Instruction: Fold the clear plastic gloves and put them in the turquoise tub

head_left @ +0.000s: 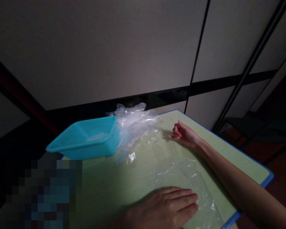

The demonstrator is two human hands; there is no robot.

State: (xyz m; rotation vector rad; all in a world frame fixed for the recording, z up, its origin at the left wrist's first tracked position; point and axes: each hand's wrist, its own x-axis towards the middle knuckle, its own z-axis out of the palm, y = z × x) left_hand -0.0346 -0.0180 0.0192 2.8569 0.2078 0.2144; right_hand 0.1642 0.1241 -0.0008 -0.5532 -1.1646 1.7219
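My left hand lies flat, fingers stretched out, pressing the near end of a clear plastic sheet or bag spread on the green table. My right hand reaches to the far end of that sheet. Its fingers are curled in a pinch, apparently on the sheet's far edge, though the thin film there is hard to make out in the dim light.
A turquoise plastic tub stands at the table's far left. A crumpled heap of clear plastic bags lies right beside it. The table has a blue rim. A wall with dark rails stands close behind.
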